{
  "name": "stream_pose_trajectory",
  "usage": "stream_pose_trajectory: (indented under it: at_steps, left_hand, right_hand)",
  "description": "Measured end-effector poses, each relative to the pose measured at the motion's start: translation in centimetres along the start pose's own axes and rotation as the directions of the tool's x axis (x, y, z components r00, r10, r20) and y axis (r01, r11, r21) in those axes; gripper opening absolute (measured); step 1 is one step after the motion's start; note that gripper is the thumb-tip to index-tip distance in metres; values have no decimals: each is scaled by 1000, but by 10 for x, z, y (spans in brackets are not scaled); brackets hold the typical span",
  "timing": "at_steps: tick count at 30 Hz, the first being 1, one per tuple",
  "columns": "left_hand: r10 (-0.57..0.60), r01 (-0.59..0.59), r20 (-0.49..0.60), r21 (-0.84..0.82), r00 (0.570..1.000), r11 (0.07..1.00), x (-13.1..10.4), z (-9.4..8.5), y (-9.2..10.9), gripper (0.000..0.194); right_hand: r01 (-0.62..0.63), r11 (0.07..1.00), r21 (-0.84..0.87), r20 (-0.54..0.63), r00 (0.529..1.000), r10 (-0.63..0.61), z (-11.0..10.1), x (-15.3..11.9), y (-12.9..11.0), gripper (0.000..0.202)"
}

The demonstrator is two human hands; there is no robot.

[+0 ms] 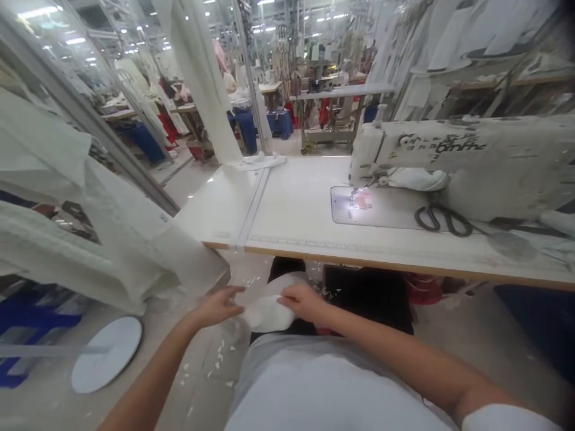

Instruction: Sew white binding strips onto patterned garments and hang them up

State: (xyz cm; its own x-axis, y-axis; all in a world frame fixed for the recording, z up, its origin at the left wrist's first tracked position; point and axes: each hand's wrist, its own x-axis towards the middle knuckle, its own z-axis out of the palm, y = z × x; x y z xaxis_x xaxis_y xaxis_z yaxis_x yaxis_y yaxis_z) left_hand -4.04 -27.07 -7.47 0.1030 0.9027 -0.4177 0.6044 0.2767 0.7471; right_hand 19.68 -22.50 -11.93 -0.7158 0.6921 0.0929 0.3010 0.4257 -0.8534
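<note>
A white cloth piece (269, 314) hangs over my lap, below the front edge of the sewing table (291, 209). My right hand (302, 301) pinches its upper right part between thumb and fingers. Just left of the cloth, my left hand (221, 306) has its thumb and fingers apart, with nothing seen between them. On the table's right side stands a white sewing machine (462, 161), its lamp lighting the needle plate (377, 208). Black-handled scissors (442, 220) lie at the machine's base.
White fabric (108, 215) hangs at the left beside a metal pole (103, 114). A round white base (108, 354) stands on the floor at the lower left, near a blue stool (33, 326). Scraps (220, 356) litter the floor. Other workstations are behind.
</note>
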Motion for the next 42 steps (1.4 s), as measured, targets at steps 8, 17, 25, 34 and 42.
stream_pose_trajectory:
  at_steps: [8,17,25,34,42]
  left_hand:
    - [208,-223,208,50,956,974,21,40,37,31]
    - [97,-173,396,163,913,971,-1,23,29,40]
    - [278,-283,91,42,956,958,11,48,71,34]
    - [241,-241,76,-9,968,971,-26,-36,109,31]
    - [149,-191,-711,21,687,981,89,-79,113,40]
  right_hand:
    - [-64,989,132,173,984,40,-21,1,10,14]
    - [-194,972,135,82,979,184,-28,-38,33,21]
    - [-72,997,-4,93,993,72,-59,5,-30,4]
    - [-265,937,-228,287,901,325,-118,-46,-25,19]
    - [-173,964,-200,-287,951,111,-228,17,-92,32]
